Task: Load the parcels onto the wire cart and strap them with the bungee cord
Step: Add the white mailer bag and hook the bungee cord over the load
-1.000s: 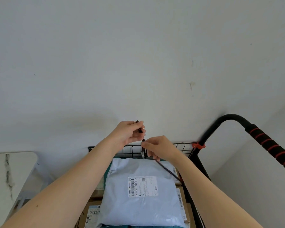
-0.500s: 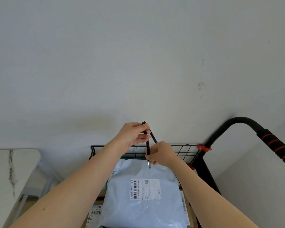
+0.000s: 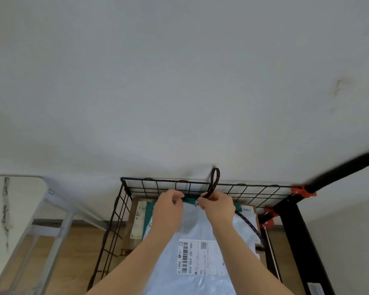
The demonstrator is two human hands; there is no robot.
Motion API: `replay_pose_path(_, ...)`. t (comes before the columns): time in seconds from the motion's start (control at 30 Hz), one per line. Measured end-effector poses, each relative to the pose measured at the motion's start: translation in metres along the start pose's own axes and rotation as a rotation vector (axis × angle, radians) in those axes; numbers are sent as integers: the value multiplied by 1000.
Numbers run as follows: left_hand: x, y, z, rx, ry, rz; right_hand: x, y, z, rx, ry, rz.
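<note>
1. Judging from how things lie, loading looks finished; inside the wire cart a grey mailer lies on a teal parcel, which lies on a cardboard box; whether more parcels wait outside the cart is not shown.
2. Strapping has begun but is not complete; the right hand grips the bungee cord just inside the cart's far rim, fingers curled round it; a doubled loop of cord stands up from the fist past that rim; a metal hook shows at the fist's left side, apparently caught on no wire.
3. From that fist the cord runs back across the mailer toward the cart's right side, below the handle and the red clips; its other end is hidden there, so I cannot tell whether it is anchored.
4. The left hand hovers just beside the right one, over the parcels' far edge; its fingers are curled, but whether they pinch anything I cannot tell.
5. What remains, in my judgement: hooking the cord to the cart's wire and tensioning it over the stack.
6. The cart's near end is cut off; both forearms cover part of the parcels; the handle is blurred; a table left of the cart is only partly in frame.
</note>
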State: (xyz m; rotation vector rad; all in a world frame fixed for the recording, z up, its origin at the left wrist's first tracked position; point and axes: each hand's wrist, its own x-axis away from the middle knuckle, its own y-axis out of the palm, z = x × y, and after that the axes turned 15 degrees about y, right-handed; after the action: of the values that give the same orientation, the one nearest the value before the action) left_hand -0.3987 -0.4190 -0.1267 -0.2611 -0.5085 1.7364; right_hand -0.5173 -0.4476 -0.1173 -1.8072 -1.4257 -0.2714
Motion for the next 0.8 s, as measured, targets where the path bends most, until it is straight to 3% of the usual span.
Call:
replay_pose_path(0.27, -11, 49, -61, -242, 181, 43, -59, 48, 29, -49, -62, 120)
replay_pose_path(0.47, -32, 66, -85, -421, 201, -22, -86, 70, 41, -86, -128, 175)
replay_pose_path(0.8, -60, 82, -115, -656, 345, -54, -102, 91, 67, -210, -380, 265)
